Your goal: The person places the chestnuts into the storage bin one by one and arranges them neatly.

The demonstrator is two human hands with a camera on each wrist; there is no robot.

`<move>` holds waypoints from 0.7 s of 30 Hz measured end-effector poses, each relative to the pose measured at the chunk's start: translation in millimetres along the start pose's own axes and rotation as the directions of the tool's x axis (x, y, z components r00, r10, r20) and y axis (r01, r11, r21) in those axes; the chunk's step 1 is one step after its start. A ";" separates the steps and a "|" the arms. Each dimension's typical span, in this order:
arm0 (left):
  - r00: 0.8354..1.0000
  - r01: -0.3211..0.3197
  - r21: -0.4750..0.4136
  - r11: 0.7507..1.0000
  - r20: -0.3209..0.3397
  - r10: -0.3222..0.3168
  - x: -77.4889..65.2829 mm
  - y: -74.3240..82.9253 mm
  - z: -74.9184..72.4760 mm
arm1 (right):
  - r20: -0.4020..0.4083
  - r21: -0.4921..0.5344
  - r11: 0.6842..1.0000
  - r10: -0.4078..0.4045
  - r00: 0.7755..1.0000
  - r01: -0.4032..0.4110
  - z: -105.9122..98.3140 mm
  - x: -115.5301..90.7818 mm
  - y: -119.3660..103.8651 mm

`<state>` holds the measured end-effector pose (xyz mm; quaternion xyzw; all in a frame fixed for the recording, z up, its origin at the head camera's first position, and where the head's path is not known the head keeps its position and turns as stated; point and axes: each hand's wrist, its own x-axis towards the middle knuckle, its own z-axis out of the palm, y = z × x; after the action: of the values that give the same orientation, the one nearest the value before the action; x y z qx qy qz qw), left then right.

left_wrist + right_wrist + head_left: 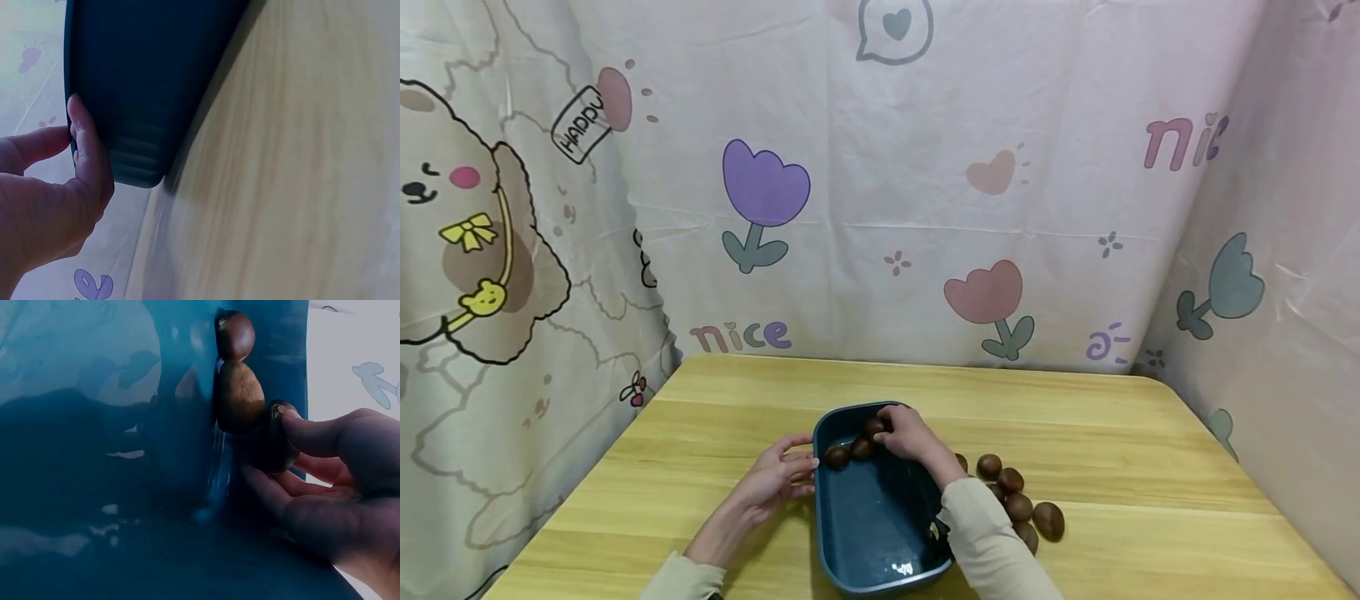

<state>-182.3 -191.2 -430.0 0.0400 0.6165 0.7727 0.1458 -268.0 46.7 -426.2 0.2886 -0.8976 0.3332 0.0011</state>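
Observation:
A deep blue rectangular tray [880,521] stands on the table. Along its far inside end lie two brown chestnuts, one chestnut [837,457] near the left corner and another chestnut [862,449] beside it. My right hand [910,433] reaches in and pinches a third dark chestnut [275,440] between thumb and fingers, right beside the other two. My left hand [775,477] rests against the tray's left side, its fairly straight fingers touching the outer wall and rim [70,75].
Several more chestnuts [1018,507] lie in a loose group on the wooden table [1150,467], right of the tray and partly behind my right sleeve [992,533]. A printed cloth [880,200] hangs behind the table and at both sides.

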 end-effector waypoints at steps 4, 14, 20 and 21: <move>1.000 -0.006 -0.001 1.000 0.007 0.006 2.7 0.3 0.7 | -0.001 -0.028 0.999 0.041 0.999 -0.041 -2.3 1.4 0.1; 1.000 0.007 0.014 1.000 -0.018 -0.007 4.8 2.1 1.5 | -0.017 -0.079 0.987 0.140 0.990 -0.141 -11.9 -5.8 -25.3; 1.000 0.024 0.024 0.999 -0.020 -0.024 1.8 -0.6 -0.6 | -0.099 0.028 0.999 0.046 0.994 -0.044 -11.8 -9.3 -25.2; 0.999 0.027 0.024 0.999 -0.020 -0.027 1.1 -1.4 -0.6 | -0.112 0.058 0.998 0.034 0.993 -0.027 -13.5 -10.5 -25.8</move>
<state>-183.3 -191.2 -431.6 0.0257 0.6277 0.7636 0.1495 -248.5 44.5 -402.3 0.2553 -0.8906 0.3743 0.0387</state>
